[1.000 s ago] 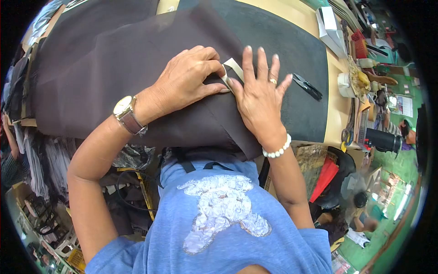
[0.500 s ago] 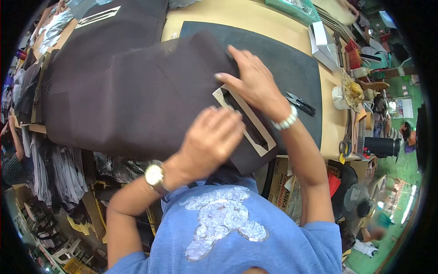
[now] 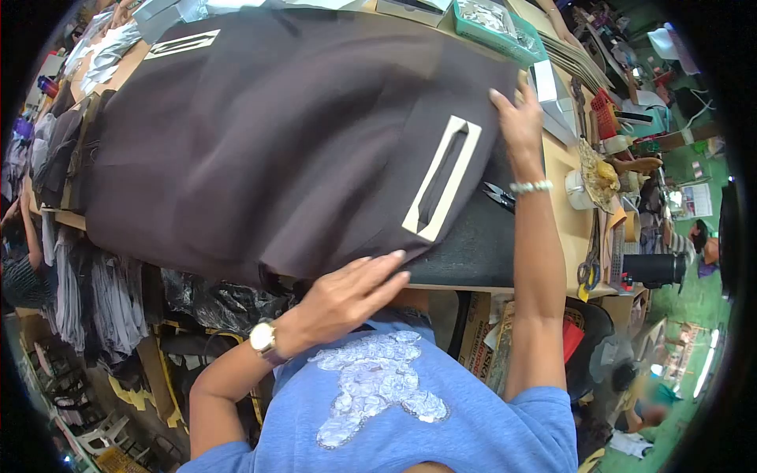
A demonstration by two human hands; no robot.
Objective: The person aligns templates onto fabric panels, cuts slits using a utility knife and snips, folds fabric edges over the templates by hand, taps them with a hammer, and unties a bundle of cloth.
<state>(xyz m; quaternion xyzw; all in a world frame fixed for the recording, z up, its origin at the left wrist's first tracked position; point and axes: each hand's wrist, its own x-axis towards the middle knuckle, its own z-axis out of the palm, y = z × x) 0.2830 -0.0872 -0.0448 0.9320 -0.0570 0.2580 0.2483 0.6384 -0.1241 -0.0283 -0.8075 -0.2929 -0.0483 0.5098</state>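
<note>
A wide dark brown cloth [image 3: 315, 110] spreads over the table. Near its right end lies a cream rectangular frame piece [image 3: 452, 183] with a long dark slot, and a similar cream piece [image 3: 183, 45] shows at the far left. My right hand [image 3: 522, 126] pinches the cloth's right edge between thumb and fingers. At the near edge, my left hand [image 3: 347, 299] has its fingers stretched out, the tips touching or close to the cloth. Small black snips [image 3: 499, 196] lie on the black mat [image 3: 481, 248], partly covered by the cloth.
A green basket [image 3: 497, 35] and a white box [image 3: 552, 98] stand at the back right. Yellow-handled scissors [image 3: 585, 276], a white cup [image 3: 579, 189] and a black flask [image 3: 654, 270] are to the right. Grey garments [image 3: 110, 303] hang at the left. Other people work nearby.
My right hand has moved right with the cloth's edge, and the cloth now covers most of the mat. The cream piece has turned and shifted right. My left hand has drawn back toward me.
</note>
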